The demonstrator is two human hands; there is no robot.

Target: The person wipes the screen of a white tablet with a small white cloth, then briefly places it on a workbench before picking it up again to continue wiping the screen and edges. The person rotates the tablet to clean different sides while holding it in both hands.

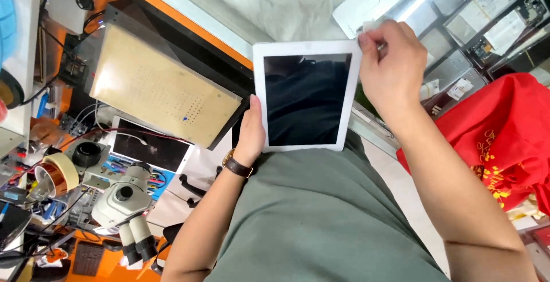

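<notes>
Left hand (pixel 250 134) grasps the white tablet (pixel 306 96) by its side edge; right hand (pixel 389 64) fingers (pixel 372 40) pinch a small white wipe (pixel 369 26) at its upper corner

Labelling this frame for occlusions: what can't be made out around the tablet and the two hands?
Head view only:
- Left hand: only the thumb shows on the white tablet; its fingers are behind the tablet.
- Right hand: pinches a small white scrap at the tablet's corner; mostly covered, so its kind is unclear.
- Tablet back: faces away.
- Dark screen: shows only reflections.
</notes>
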